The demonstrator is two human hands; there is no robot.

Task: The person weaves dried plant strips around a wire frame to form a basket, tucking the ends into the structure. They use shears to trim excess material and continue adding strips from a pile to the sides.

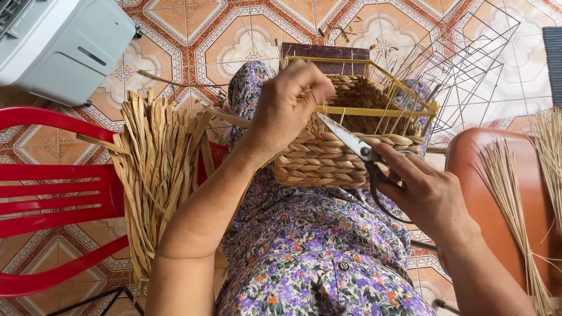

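- The woven basket (328, 158) is pale tan, plaited in thick braided rows.
- Its wire frame (374, 111) is yellow.
- The scissors (360, 149) have silver blades and black handles.
- The dress (316, 257) is white with purple, orange and green flowers.
- The bundle of dried strips (158, 169) is straw-coloured.
- The chair (52, 193) is bright red.
- The floor (205, 35) has orange, white and brown ornamental tiles.
- The stool (503, 193) is reddish brown.
- The box-like machine (64, 47) is light grey.

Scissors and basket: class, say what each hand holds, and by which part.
Right hand holds the scissors by the black handle loops. Left hand grips the woven basket at its yellow wire rim.
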